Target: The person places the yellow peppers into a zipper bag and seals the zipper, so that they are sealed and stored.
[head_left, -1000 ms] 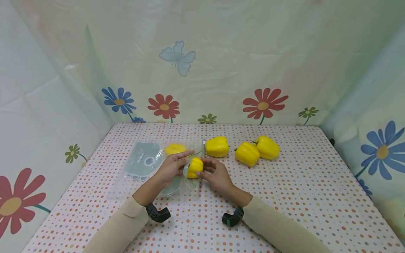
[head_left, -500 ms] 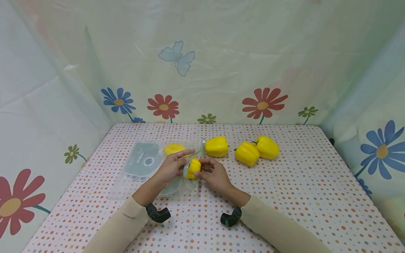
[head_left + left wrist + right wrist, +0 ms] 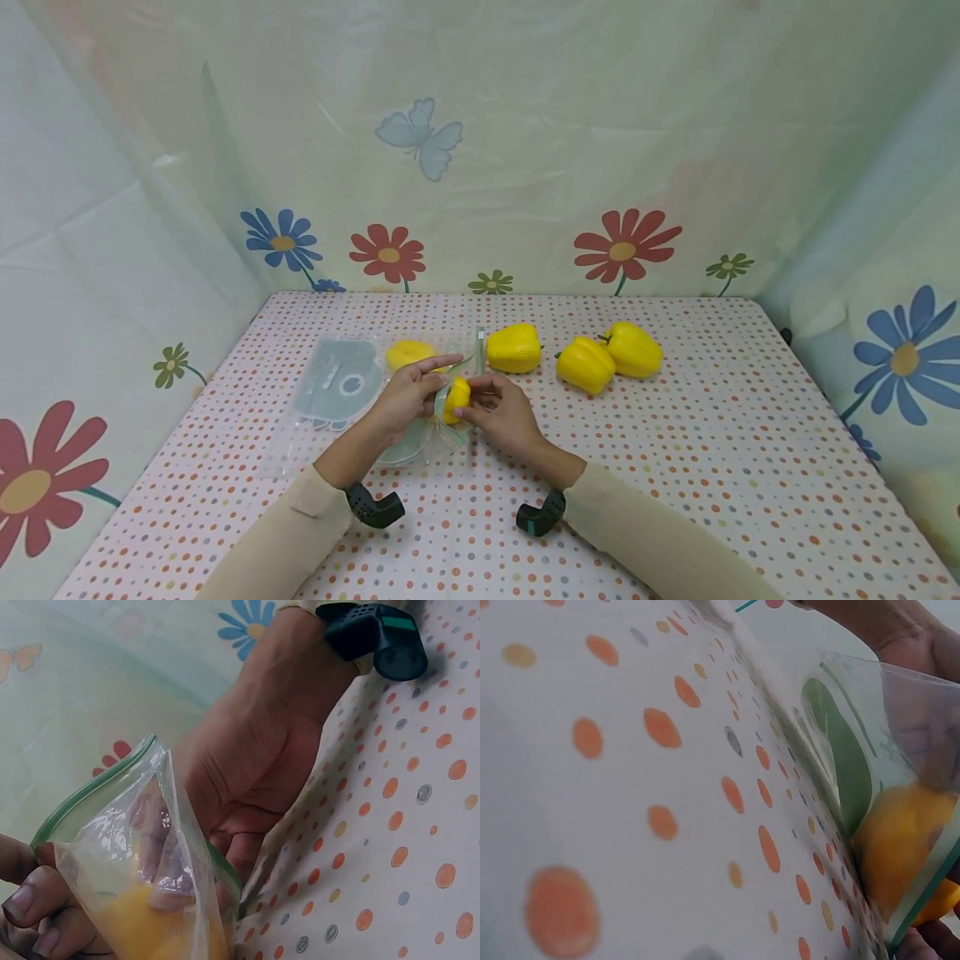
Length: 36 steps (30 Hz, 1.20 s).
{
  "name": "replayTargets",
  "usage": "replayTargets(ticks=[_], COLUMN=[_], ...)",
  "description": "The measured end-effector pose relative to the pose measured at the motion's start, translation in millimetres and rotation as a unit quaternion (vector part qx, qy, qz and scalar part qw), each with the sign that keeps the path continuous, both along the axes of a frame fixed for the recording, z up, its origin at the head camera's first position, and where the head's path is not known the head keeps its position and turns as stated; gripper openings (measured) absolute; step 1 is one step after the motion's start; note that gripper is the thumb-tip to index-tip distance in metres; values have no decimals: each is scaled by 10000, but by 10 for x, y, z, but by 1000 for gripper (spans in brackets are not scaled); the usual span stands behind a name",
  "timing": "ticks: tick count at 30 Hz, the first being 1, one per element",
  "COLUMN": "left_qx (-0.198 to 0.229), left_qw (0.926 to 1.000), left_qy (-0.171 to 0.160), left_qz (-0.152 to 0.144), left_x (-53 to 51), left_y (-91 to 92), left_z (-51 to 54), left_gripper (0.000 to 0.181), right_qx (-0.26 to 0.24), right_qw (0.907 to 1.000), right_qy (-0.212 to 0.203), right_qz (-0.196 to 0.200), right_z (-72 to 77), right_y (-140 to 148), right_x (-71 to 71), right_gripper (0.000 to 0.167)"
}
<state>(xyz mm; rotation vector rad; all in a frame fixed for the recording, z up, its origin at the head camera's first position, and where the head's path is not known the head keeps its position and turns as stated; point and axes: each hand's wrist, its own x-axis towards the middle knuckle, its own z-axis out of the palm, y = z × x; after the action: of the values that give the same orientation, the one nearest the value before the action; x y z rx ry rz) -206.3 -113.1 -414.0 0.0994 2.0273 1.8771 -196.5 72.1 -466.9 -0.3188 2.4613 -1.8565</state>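
Observation:
My left hand (image 3: 408, 392) holds the rim of a clear zip bag (image 3: 112, 862) at its mouth, index finger extended. The bag has a green zip edge and a green print. My right hand (image 3: 506, 412) grips a yellow bell pepper (image 3: 455, 400) by its near end, partly inside the bag mouth. In the left wrist view, the right fingertips show through the plastic, touching the pepper. In the right wrist view, the pepper (image 3: 900, 847) lies behind the film. Another yellow bell pepper (image 3: 408, 352) sits beyond my left hand; whether it is inside the bag I cannot tell.
Several more yellow bell peppers stand to the right: one (image 3: 513, 347) just past my right hand, then a touching pair, the nearer pepper (image 3: 585, 365) and the farther one (image 3: 634, 350). A flat printed plastic bag (image 3: 337, 379) lies at left on the dotted tablecloth (image 3: 712, 467).
My right hand has moved left, carrying the pepper deeper into the bag mouth. The pepper beyond the left hand has shifted slightly left. My left hand stays put.

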Motion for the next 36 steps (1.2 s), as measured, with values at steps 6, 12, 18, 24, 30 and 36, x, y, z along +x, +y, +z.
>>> replayTargets(ticks=[6,12,18,24,30,36], left_qx=[97,127,85,71,57,43], left_qw=[9999,9999,10000,10000,10000,10000], left_qy=[7,26,16,26,-12,26], left_qz=[-37,-28,10,18,54,25], left_x=[-2,-4,4,2,-10,-10], left_y=[4,6,1,1,-1,-12], left_z=[16,21,31,34,15,-10], left_gripper=[37,38,37,37,36,36], right_qx=[214,301,276,218,271,475], right_qw=[9998,9993,9990,9991,9988,9984], right_qy=[-30,-190,-342,-331,-354,-294], right_qz=[3,63,127,154,190,117], right_z=[42,61,70,70,89,174], right_y=[-36,-53,-60,-58,-44,24], right_x=[8,4,0,1,0,42], right_gripper=[47,46,46,46,46,43])
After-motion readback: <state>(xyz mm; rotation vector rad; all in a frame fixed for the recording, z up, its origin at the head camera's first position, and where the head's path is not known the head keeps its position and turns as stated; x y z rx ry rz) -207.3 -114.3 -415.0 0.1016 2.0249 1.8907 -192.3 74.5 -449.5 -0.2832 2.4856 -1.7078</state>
